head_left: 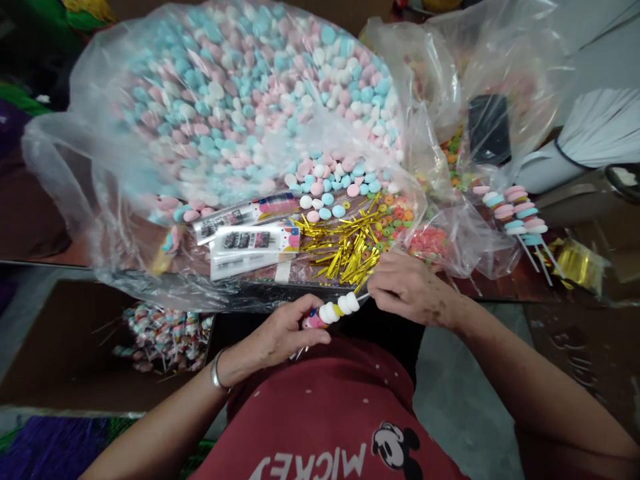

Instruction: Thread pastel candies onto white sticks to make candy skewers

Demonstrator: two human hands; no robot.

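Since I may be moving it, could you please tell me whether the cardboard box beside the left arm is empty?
Not empty: the cardboard box holds a pile of candy sticks, visible through its open top.

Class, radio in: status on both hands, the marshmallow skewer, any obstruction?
Left hand gripping marshmallow skewer low down. Right hand closed at its other end, exact pinch unclear. Skewer tilted, white marshmallows showing. Gold twist ties heaped just beyond.
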